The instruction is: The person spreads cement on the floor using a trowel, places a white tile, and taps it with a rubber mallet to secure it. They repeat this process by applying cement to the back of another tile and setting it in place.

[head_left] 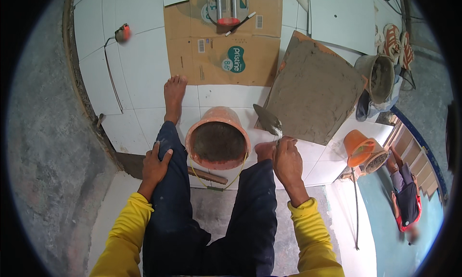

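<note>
My left hand [158, 164] grips my left leg near the knee, its fingers curved over the dark trousers. My right hand [288, 162] holds a pointing trowel [267, 117], its blade angled up and left over the lower-left edge of a square slab coated in grey mortar [315, 89], possibly a tile. Between my legs an orange bucket [219, 113] of dark grey mix sits on white tiles [142, 74], with its handle hanging toward me. A wooden batten [209, 176] lies behind the bucket's near side. Bare feet [174, 91] rest on either side of the bucket.
Cardboard [187, 60] lies ahead under a tile cutter [226, 5]. A tape measure [122, 32] is at left. At right are a grey bucket [380, 79], orange buckets [358, 147], shoes [392, 41], a step edge and wooden stairs [418, 159], with another person [406, 195] below.
</note>
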Demonstrator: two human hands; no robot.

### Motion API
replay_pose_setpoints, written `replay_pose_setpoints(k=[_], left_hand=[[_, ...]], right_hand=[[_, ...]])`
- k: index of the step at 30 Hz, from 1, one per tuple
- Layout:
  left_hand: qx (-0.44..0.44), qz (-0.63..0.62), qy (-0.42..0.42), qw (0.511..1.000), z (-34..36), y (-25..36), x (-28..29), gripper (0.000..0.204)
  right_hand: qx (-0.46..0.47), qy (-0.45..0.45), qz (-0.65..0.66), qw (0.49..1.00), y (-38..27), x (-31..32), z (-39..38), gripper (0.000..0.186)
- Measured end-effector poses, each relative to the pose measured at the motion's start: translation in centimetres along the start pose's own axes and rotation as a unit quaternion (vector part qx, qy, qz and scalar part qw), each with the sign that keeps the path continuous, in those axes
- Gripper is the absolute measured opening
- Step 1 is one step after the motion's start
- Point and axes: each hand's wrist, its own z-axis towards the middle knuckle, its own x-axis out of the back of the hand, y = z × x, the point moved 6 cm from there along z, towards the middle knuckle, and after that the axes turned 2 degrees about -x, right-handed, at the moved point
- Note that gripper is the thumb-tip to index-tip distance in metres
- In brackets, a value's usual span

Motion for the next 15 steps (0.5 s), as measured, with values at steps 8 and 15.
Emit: replay_pose_setpoints(k=[8,15], left_hand=[[-0.005,0.004,0.008,1.000,0.5,-0.5,-0.4,0.087],[-0.015,0.008,0.011,1.000,0.8,-0.8,-0.6,0.088]], right_hand=[[-0.058,0.063,-0.028,0.996,-0.1,4.4,6.8,0.029],[0.019,0.217,0.021,0.976,4.9,10.5,9.9,0.025]])
